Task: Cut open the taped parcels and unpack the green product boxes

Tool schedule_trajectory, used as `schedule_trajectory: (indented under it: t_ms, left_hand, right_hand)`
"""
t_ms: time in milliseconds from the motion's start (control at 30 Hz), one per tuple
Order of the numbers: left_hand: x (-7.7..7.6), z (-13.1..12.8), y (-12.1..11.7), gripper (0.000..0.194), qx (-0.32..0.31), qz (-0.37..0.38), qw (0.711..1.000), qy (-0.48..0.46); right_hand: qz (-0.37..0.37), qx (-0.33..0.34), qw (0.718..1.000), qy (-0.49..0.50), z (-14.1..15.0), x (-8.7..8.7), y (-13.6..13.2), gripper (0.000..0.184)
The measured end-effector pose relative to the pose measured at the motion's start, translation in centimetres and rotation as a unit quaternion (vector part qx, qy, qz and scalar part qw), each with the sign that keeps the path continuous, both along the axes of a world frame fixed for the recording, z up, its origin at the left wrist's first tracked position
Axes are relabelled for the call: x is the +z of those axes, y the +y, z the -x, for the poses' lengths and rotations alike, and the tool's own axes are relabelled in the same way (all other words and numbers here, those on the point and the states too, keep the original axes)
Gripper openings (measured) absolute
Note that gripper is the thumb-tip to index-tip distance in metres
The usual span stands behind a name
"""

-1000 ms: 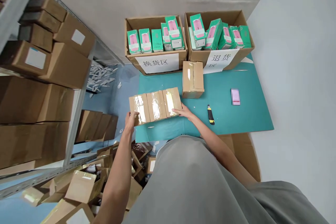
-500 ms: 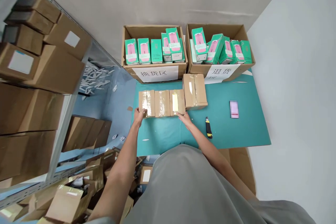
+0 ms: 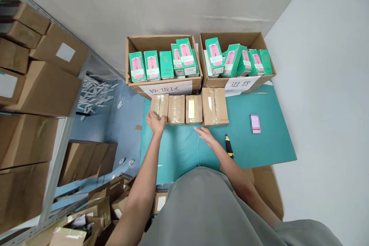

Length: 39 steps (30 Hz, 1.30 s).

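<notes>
The left hand [image 3: 157, 124], its grip unclear, touches a taped carton [image 3: 160, 102] on a teal surface [image 3: 184, 152]; the right hand [image 3: 205, 135] is empty, outstretched, with loaded shelving [image 3: 59, 142] left of both hands and a grey wall [image 3: 161, 4] beyond

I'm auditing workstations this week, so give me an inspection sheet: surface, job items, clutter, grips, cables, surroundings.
Surface: teal tabletop, a few pale marks.
Job items: leftmost small carton, middle small carton, third small carton and larger carton, all taped, in one row.
Clutter: black-and-yellow cutter; pixelated pink item.
Grips: left grip at the near end of the leftmost small carton, firmness of hold unclear; right grip open, fingers extended in front of the row.
Cables: nothing seen.
Surroundings: two open boxes with paper signs, holding green-and-pink packs; carton-loaded shelving at left; heaped cartons below.
</notes>
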State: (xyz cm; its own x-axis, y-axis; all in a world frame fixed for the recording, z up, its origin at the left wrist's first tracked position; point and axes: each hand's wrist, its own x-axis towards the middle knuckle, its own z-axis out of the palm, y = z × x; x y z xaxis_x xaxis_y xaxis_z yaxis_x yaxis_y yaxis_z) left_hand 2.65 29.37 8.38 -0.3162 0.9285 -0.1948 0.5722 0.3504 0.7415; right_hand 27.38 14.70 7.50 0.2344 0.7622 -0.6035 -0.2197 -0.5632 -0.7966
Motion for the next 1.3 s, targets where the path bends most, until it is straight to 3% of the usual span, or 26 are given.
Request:
schedule_trajectory:
  t_ms: [100,167,233,333,467,600,733,900,1033,1133,1300]
  left_hand:
    - [1.1,-5.4,-4.0,0.074,-0.075,-0.049,0.995,-0.053]
    - [1.8,-9.7,-6.9,0.063,-0.143,-0.049,0.978,-0.147]
    - [2.5,-13.7,-9.2,0.056,-0.182,-0.009,0.957,-0.227]
    - [3.5,-17.8,-11.4,0.059,-0.258,0.053,0.944,-0.197]
    - [5.0,-19.0,-12.8,0.073,-0.279,0.065,0.954,-0.092]
    - [6.2,-17.1,-14.9,0.073,-0.269,0.039,0.955,-0.121]
    - [6.3,-13.3,-18.6,0.07,-0.227,0.004,0.952,-0.203]
    - [4.3,-6.4,-22.9,0.067,-0.166,0.043,0.963,-0.206]
    - [1.7,-0.6,-23.9,0.057,-0.102,0.041,0.977,-0.182]
    - [-0.1,2.7,-24.3,0.063,-0.071,0.054,0.977,-0.193]
    - [-2.7,5.3,-27.2,0.067,-0.047,0.118,0.969,-0.211]
  right_hand:
    - [-0.053,-0.019,0.987,-0.15,-4.6,1.5,-2.5,0.041]
    - [-0.087,-0.084,0.949,-0.292,-8.2,2.4,-3.0,0.047]
    - [-0.084,-0.121,0.919,-0.364,-11.3,3.0,-2.7,0.056]
    - [-0.065,-0.091,0.932,-0.346,-13.7,3.5,-1.5,0.058]
    - [-0.097,-0.059,0.942,-0.315,-13.9,3.8,-1.6,0.048]
    - [-0.129,-0.054,0.946,-0.294,-13.2,4.3,-5.7,0.057]
    - [-0.155,-0.054,0.958,-0.233,-10.1,4.7,-13.4,0.064]
    - [-0.102,-0.001,0.991,-0.087,-0.7,4.7,-22.4,0.06]
    - [-0.079,0.108,0.991,0.026,5.6,4.1,-24.5,0.066]
    - [-0.078,0.135,0.988,0.0,5.0,3.2,-23.7,0.067]
    - [-0.089,-0.02,0.971,-0.22,-3.4,1.0,-20.5,0.072]
